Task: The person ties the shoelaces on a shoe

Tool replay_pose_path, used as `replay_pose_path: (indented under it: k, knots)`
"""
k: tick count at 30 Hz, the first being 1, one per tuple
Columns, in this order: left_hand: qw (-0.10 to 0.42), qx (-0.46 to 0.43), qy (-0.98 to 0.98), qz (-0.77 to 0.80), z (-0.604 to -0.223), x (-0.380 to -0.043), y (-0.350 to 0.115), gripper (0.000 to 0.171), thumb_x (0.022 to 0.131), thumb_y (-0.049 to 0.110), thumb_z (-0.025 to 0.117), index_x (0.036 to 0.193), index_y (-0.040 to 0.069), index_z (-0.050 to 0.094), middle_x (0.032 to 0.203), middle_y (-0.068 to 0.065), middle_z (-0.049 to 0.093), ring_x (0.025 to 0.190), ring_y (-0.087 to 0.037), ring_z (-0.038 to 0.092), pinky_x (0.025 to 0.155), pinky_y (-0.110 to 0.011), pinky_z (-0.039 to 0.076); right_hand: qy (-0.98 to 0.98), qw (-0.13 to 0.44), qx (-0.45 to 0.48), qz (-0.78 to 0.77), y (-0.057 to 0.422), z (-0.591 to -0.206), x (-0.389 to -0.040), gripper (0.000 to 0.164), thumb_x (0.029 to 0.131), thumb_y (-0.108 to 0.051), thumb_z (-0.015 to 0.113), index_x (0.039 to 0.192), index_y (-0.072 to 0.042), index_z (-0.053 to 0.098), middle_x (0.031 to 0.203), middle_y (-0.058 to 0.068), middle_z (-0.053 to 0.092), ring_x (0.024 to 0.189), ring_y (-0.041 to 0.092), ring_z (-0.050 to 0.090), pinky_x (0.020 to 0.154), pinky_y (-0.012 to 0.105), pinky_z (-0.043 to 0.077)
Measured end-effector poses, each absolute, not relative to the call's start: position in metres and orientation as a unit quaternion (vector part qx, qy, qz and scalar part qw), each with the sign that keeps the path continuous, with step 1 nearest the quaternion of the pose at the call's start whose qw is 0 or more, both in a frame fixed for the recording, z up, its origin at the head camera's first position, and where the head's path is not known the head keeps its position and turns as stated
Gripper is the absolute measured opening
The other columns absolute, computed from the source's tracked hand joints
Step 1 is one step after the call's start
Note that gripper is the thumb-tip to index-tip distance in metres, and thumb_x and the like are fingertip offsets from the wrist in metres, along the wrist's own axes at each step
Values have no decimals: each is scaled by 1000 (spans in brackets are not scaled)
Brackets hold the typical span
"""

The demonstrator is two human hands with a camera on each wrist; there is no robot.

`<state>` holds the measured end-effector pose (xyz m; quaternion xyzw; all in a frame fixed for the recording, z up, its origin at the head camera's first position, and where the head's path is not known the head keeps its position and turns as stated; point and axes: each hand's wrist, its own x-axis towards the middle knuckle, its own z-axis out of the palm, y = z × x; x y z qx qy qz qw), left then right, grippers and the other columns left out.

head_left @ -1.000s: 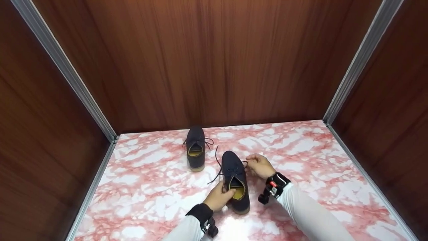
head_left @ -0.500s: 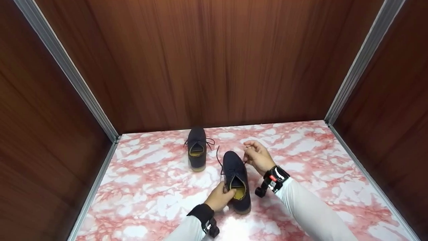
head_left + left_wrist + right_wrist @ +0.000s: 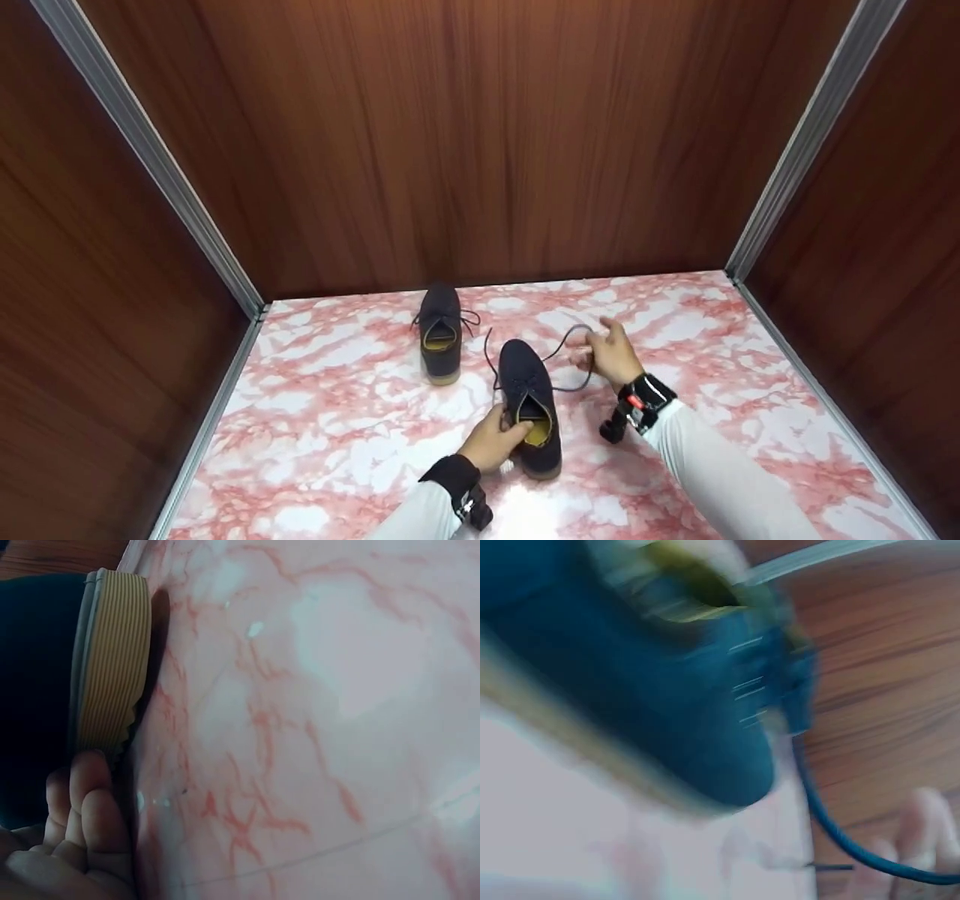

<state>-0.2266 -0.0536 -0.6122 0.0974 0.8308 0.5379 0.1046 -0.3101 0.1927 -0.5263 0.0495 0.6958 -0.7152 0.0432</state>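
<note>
A dark navy lace-up shoe point(image 3: 521, 367) with a yellow insole stands in front of the person, toe pointing away. The left hand point(image 3: 491, 441) grips its left side near the opening, thumb over the collar. In the left wrist view, curled fingers point(image 3: 94, 799) lie against the shoe's ribbed tan sole point(image 3: 116, 664). Off to the shoe's right, the right hand point(image 3: 611, 352) pinches a dark shoelace point(image 3: 574, 388), which curves out from the shoe in a wide arc. In the right wrist view the lace point(image 3: 840, 836) runs to blurred fingertips. Another lace end point(image 3: 489, 349) lies loose on the left.
The matching shoe point(image 3: 440, 330), its laces tied in a bow, stands farther back on the left. Both shoes rest on a red-and-white marbled surface point(image 3: 337, 405). Brown wood-grain panels point(image 3: 480, 150) with grey metal corner strips enclose the back and sides.
The right hand has moved up and then out to the right, drawing the lace into a wide arc away from the shoe. The left hand and both shoes stay in place.
</note>
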Motion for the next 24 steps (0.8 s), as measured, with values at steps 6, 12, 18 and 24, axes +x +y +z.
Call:
replay_pose_path:
  k: [6, 12, 18, 24]
  knots:
    - [109, 114, 818, 553, -613, -231, -52, 49, 99, 38, 65, 139, 11, 58, 104, -7, 71, 93, -19, 66, 81, -35, 55, 774, 108, 43, -622, 207, -571, -294, 53, 111, -12, 36, 147, 23, 21, 132, 31, 65, 77, 14, 78, 70, 29, 62]
    - [95, 102, 810, 570, -610, -232, -53, 52, 97, 30, 65, 143, 9, 57, 104, -8, 69, 99, -21, 65, 89, -38, 55, 778, 122, 34, -615, 208, -594, -288, 29, 109, -8, 41, 112, 16, 57, 128, 34, 66, 83, 11, 77, 81, 27, 63]
    - [126, 65, 789, 598, -604, -237, -57, 71, 97, 37, 66, 157, 6, 43, 131, -22, 66, 91, -24, 68, 77, -41, 60, 787, 125, 20, -605, 210, -598, -285, 20, 106, -8, 45, 106, 9, 56, 110, 30, 75, 85, 14, 78, 79, 24, 61]
    - [148, -34, 729, 667, -598, -249, -61, 70, 101, 58, 56, 146, 4, 53, 111, -13, 64, 67, -17, 61, 58, -34, 57, 822, 116, 5, -557, 214, -599, -284, 23, 105, -9, 47, 102, 7, 63, 90, 18, 80, 83, 12, 77, 78, 21, 58]
